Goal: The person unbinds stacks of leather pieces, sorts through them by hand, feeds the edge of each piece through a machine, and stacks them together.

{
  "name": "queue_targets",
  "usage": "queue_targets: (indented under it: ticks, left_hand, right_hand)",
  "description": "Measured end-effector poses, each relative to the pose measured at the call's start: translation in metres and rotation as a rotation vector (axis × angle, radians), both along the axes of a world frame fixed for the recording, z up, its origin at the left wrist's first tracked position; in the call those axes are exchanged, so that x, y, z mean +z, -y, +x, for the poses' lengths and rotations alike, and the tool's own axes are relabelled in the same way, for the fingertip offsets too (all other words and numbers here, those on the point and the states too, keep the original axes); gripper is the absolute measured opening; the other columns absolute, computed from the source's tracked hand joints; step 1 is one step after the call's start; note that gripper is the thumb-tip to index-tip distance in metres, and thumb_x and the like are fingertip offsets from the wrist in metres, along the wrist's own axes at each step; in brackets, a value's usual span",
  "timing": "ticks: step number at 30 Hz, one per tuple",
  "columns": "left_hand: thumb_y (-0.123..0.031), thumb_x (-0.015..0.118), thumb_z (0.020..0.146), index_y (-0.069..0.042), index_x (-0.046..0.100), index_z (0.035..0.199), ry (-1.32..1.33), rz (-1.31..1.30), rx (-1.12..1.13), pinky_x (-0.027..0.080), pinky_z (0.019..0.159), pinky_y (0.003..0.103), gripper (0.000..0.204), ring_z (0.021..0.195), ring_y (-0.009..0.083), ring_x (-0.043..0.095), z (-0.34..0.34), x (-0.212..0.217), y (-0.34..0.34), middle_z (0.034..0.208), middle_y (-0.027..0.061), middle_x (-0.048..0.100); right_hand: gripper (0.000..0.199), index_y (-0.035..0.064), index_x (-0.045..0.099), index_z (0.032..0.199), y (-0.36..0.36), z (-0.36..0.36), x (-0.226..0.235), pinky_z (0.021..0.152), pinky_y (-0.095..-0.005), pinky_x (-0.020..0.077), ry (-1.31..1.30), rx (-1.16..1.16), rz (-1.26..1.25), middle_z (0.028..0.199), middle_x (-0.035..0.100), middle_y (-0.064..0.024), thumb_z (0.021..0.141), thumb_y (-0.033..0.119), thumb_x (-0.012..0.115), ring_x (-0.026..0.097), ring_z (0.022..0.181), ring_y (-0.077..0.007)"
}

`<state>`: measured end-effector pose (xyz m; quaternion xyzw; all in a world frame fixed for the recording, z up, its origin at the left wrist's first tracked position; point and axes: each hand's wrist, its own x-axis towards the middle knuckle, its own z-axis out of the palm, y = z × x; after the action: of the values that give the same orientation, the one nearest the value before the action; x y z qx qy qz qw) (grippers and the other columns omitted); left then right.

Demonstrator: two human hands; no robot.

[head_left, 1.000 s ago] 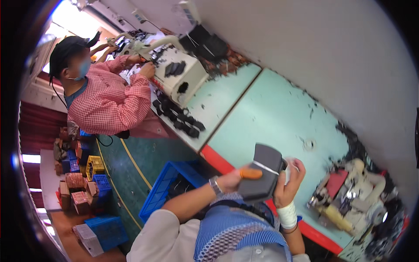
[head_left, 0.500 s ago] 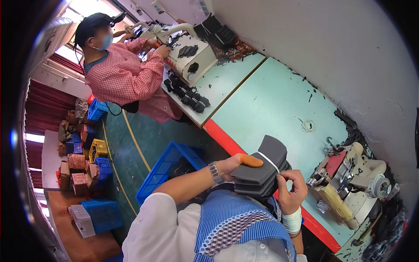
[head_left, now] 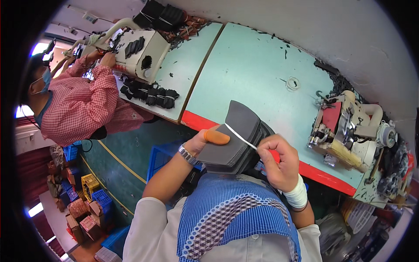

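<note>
My left hand [head_left: 199, 142], with an orange cover on its thumb, grips a stack of dark grey sheet pieces [head_left: 222, 153] in front of my apron. The pieces look like foam or fabric and are slightly fanned out. Across the top of the stack runs a white cord [head_left: 240, 136]. My right hand [head_left: 282, 164] pinches that cord between thumb and fingers at the stack's right side. The underside of the stack and most of my left fingers are hidden.
A pale green table [head_left: 244, 74] with a red front edge lies ahead. On it are a sewing machine [head_left: 340, 131] at right and a coil of white cord [head_left: 293, 84]. At left a person in a checked top [head_left: 87, 105] works at another machine [head_left: 142, 59], beside dark bundles [head_left: 152, 95].
My view has swung left to right, so the co-worker sits farther left. The stack is more fanned out, and my right hand has pulled the cord outward from it.
</note>
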<state>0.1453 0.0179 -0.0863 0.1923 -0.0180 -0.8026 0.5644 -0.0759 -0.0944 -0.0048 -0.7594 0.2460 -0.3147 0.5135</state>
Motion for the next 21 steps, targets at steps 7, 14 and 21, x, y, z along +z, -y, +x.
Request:
queue_targets:
  ticks: [7, 14, 21]
  left_hand:
    - [-0.037, 0.085, 0.052, 0.003, 0.03, 0.147, 0.486, -0.233, -0.616, 0.038, 0.105, 0.035, 0.116, 0.124, 0.0222, 0.05, 0.033, 0.05, 0.02, 0.136, 0.018, 0.05]
    - [-0.044, 0.083, 0.059, 0.001, 0.025, 0.15, 1.044, -1.058, -0.855, 0.035, 0.105, 0.04, 0.116, 0.122, 0.0368, 0.046, 0.01, 0.09, 0.065, 0.13, 0.0247, 0.045]
    - [-0.044, 0.081, 0.066, 0.0, 0.036, 0.143, 0.388, -0.21, -0.607, 0.044, 0.101, 0.042, 0.1, 0.122, 0.0336, 0.053, 0.002, 0.029, 0.03, 0.133, 0.0213, 0.05]
  right_hand:
    - [0.034, 0.0009, 0.046, 0.061, 0.006, -0.022, 0.03, 0.046, -0.0345, 0.0315, -0.262, 0.613, 0.469, 0.052, 0.04, -0.0076, 0.091, 0.013, 0.057, 0.042, 0.044, -0.0168]
    - [0.011, 0.0002, 0.064, 0.084, 0.044, -0.041, 0.06, 0.055, -0.0407, 0.0461, -0.677, 0.515, -0.376, 0.069, 0.06, -0.0166, 0.076, 0.007, 0.06, 0.057, 0.057, -0.0287]
    - [0.046, -0.0025, 0.044, 0.134, 0.077, 0.016, -0.006, 0.092, -0.0358, 0.046, -0.113, -0.566, -0.499, 0.128, 0.054, -0.0192, 0.092, 0.012, 0.053, 0.058, 0.105, -0.0267]
